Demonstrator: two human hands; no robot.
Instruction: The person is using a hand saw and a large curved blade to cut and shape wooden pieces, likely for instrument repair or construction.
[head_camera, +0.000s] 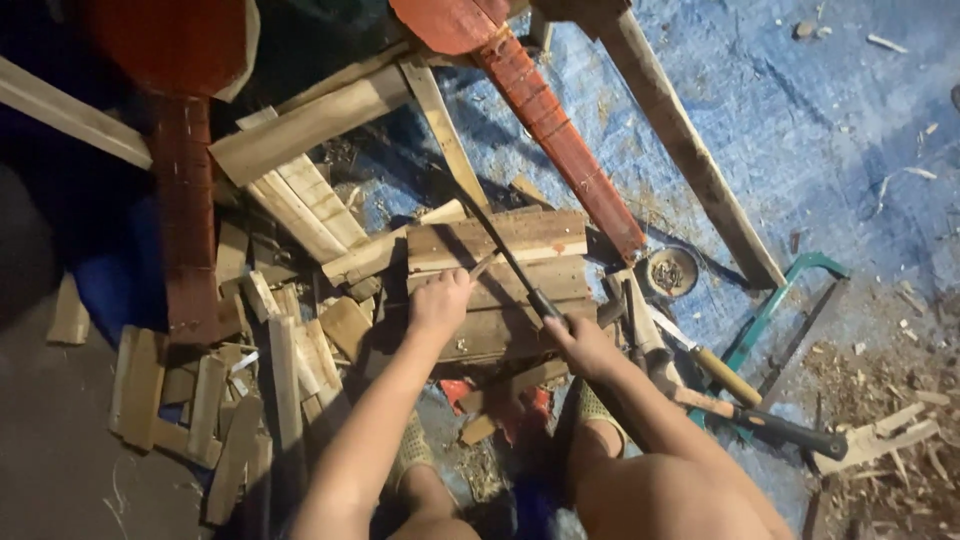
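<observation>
Both hands work close together: my left hand (440, 303) pins a stick (483, 266) on the block (497, 285), my right hand (580, 343) grips the blade (497, 245), slanting up-left, edge against the stick.

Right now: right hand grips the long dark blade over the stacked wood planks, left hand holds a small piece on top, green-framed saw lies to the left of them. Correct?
One error: the green-framed saw lies to the right, on the blue tarp, per the head view. Right hand on the long dark blade, left hand on the small piece atop the planks stands.
</observation>
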